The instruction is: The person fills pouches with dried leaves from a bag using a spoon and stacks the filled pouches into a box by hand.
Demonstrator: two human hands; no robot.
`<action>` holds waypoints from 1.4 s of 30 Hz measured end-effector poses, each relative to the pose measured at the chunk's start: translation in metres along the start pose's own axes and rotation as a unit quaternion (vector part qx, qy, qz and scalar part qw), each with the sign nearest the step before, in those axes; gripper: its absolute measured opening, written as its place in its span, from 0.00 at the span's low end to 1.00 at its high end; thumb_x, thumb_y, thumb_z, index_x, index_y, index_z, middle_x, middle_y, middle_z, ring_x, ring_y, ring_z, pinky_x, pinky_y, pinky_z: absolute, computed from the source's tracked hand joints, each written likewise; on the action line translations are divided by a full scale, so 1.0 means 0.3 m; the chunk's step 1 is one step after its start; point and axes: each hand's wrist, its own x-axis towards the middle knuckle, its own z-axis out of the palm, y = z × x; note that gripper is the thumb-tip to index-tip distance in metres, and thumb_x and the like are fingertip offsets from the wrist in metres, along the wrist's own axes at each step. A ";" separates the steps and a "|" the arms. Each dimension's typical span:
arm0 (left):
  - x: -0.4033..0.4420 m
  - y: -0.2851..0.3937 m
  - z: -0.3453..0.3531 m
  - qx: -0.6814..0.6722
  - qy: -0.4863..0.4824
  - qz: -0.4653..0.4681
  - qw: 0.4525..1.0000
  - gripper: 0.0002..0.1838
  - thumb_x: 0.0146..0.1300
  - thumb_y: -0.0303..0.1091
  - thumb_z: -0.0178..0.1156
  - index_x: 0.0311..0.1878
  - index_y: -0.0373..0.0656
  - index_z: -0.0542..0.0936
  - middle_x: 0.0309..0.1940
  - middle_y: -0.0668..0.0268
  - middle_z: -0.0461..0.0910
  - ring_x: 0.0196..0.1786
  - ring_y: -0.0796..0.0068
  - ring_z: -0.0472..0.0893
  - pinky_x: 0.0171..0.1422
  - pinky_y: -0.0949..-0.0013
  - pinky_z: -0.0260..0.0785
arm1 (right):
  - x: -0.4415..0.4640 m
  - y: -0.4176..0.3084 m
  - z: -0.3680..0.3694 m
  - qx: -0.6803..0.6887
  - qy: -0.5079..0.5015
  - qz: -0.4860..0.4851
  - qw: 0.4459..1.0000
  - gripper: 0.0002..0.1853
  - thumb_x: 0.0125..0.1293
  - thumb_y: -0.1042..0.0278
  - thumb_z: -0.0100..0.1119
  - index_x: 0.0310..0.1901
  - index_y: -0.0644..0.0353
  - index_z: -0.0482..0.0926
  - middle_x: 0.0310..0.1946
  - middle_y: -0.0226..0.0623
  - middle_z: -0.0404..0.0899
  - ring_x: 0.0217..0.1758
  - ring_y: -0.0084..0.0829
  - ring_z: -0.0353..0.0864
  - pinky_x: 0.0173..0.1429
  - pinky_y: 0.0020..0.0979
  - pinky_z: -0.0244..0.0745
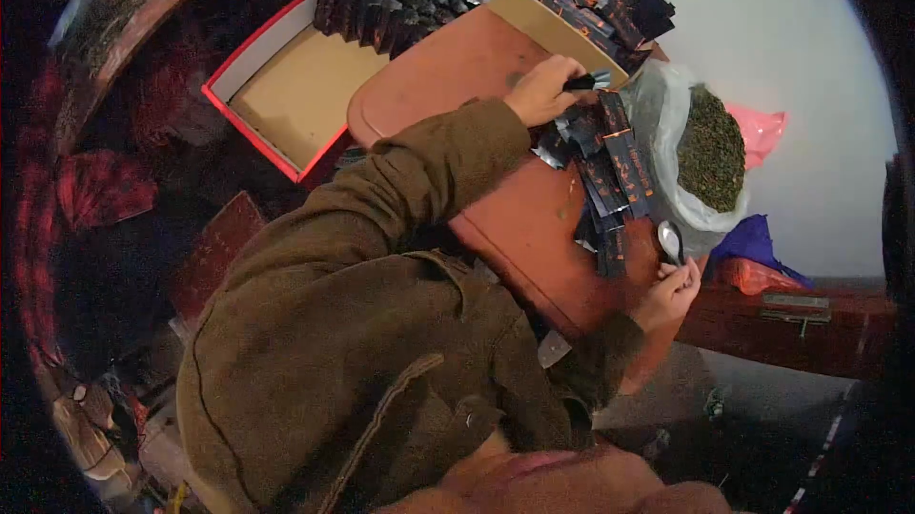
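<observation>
My left hand (548, 92) is closed on a small black sachet (588, 82) with a silvery end, held above the brown tabletop. Lower right, my right hand (670, 293) grips a spoon (670, 239) with a shiny metal bowl and a dark handle. The spoon's bowl is near the edge of a clear plastic bag (674, 171), rolled open around a heap of dried greenish-brown loose bits (713, 150). Between my hands, several flat black sachets with orange print (624, 166) lie in an overlapping pile on the table.
A cardboard box (543, 23) full of black sachets stands at the table's far edge. To the left, a red-rimmed box (276, 85) holds rows of upright black sachets (386, 4). Pink plastic (761, 133) and a blue-and-orange bundle (758, 257) are beside the bag, near a wooden piece (801, 328).
</observation>
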 end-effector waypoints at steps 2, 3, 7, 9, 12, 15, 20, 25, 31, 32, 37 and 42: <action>0.005 0.009 -0.002 0.011 -0.026 0.001 1.000 0.17 0.57 0.32 0.63 0.48 0.37 0.75 0.44 0.51 0.77 0.47 0.50 0.77 0.50 0.57 0.70 | 0.001 -0.038 -0.033 -0.005 0.021 -0.009 1.000 0.16 0.72 0.64 0.48 0.50 0.70 0.74 0.24 0.34 0.76 0.27 0.23 0.72 0.34 0.25 0.70; -0.004 0.005 -0.005 -0.003 -0.050 -0.039 0.998 0.18 0.61 0.29 0.58 0.54 0.37 0.72 0.50 0.50 0.74 0.56 0.50 0.74 0.61 0.58 0.66 | 0.000 -0.053 -0.044 -0.014 0.036 -0.031 0.999 0.17 0.73 0.63 0.48 0.51 0.70 0.73 0.24 0.34 0.76 0.27 0.22 0.71 0.33 0.24 0.68; -0.002 -0.009 0.008 -0.008 -0.025 -0.006 1.000 0.19 0.63 0.30 0.55 0.57 0.36 0.69 0.51 0.49 0.73 0.57 0.49 0.73 0.63 0.58 0.64 | 0.017 -0.199 -0.062 0.031 -0.020 0.015 0.999 0.16 0.74 0.63 0.46 0.52 0.69 0.71 0.25 0.34 0.77 0.27 0.20 0.71 0.32 0.22 0.66; -0.003 0.007 0.007 0.000 -0.008 -0.014 1.000 0.20 0.64 0.31 0.55 0.58 0.36 0.68 0.50 0.50 0.73 0.56 0.50 0.73 0.63 0.58 0.63 | 0.037 -0.234 -0.027 0.076 -0.064 -0.016 0.995 0.16 0.74 0.63 0.44 0.52 0.69 0.70 0.27 0.35 0.78 0.27 0.19 0.70 0.32 0.21 0.66; 0.006 0.041 0.012 -0.013 -0.006 -0.028 1.000 0.22 0.62 0.30 0.58 0.58 0.38 0.66 0.49 0.51 0.71 0.56 0.52 0.72 0.63 0.58 0.62 | 0.064 -0.341 0.047 0.090 -0.147 -0.002 0.985 0.14 0.75 0.64 0.43 0.50 0.67 0.71 0.29 0.36 0.80 0.26 0.19 0.70 0.32 0.20 0.66; 0.003 0.082 0.002 -0.011 -0.029 0.001 1.000 0.25 0.58 0.29 0.61 0.58 0.39 0.66 0.49 0.52 0.70 0.55 0.51 0.71 0.63 0.58 0.62 | 0.088 -0.455 0.116 0.067 -0.224 -0.030 0.972 0.13 0.74 0.64 0.45 0.49 0.65 0.72 0.29 0.35 0.81 0.24 0.18 0.70 0.30 0.20 0.66; -0.009 0.141 -0.012 0.036 -0.060 0.055 0.996 0.29 0.52 0.31 0.66 0.58 0.40 0.67 0.47 0.53 0.71 0.55 0.50 0.70 0.61 0.57 0.63 | 0.110 -0.524 0.241 0.080 -0.217 -0.091 0.969 0.13 0.74 0.63 0.46 0.45 0.64 0.75 0.26 0.34 0.82 0.25 0.18 0.75 0.30 0.20 0.69; 0.003 0.160 -0.014 0.022 -0.059 0.067 0.996 0.27 0.50 0.38 0.69 0.53 0.44 0.73 0.45 0.56 0.72 0.53 0.51 0.70 0.58 0.55 0.65 | 0.119 -0.485 0.298 0.035 -0.184 -0.124 0.974 0.14 0.73 0.61 0.47 0.44 0.64 0.76 0.25 0.34 0.82 0.25 0.19 0.77 0.30 0.22 0.71; 0.004 0.147 -0.004 0.052 -0.050 0.093 0.993 0.31 0.47 0.48 0.72 0.53 0.46 0.75 0.44 0.59 0.72 0.52 0.53 0.71 0.57 0.56 0.65 | 0.124 -0.490 0.278 0.038 -0.167 -0.098 0.980 0.14 0.74 0.60 0.46 0.43 0.64 0.76 0.24 0.34 0.82 0.25 0.18 0.77 0.30 0.21 0.70; 0.003 0.149 -0.003 0.054 -0.050 0.093 0.993 0.31 0.47 0.48 0.72 0.53 0.46 0.75 0.44 0.59 0.72 0.52 0.54 0.71 0.57 0.56 0.65 | 0.125 -0.493 0.273 0.039 -0.163 -0.095 0.981 0.15 0.74 0.60 0.46 0.43 0.64 0.76 0.24 0.34 0.82 0.24 0.18 0.77 0.30 0.20 0.70; 0.004 0.158 -0.003 0.056 -0.045 0.087 0.994 0.32 0.45 0.50 0.73 0.52 0.47 0.76 0.43 0.60 0.71 0.51 0.55 0.70 0.57 0.57 0.64 | 0.125 -0.481 0.283 0.033 -0.180 -0.090 0.979 0.15 0.74 0.59 0.46 0.43 0.64 0.75 0.24 0.33 0.81 0.24 0.17 0.75 0.27 0.20 0.69; 0.006 0.156 -0.007 0.047 -0.041 0.083 0.995 0.33 0.43 0.50 0.74 0.52 0.47 0.76 0.43 0.61 0.71 0.51 0.56 0.70 0.57 0.58 0.64 | 0.131 -0.465 0.282 0.059 -0.169 -0.074 0.981 0.15 0.74 0.59 0.46 0.43 0.64 0.75 0.24 0.33 0.81 0.22 0.17 0.74 0.26 0.20 0.67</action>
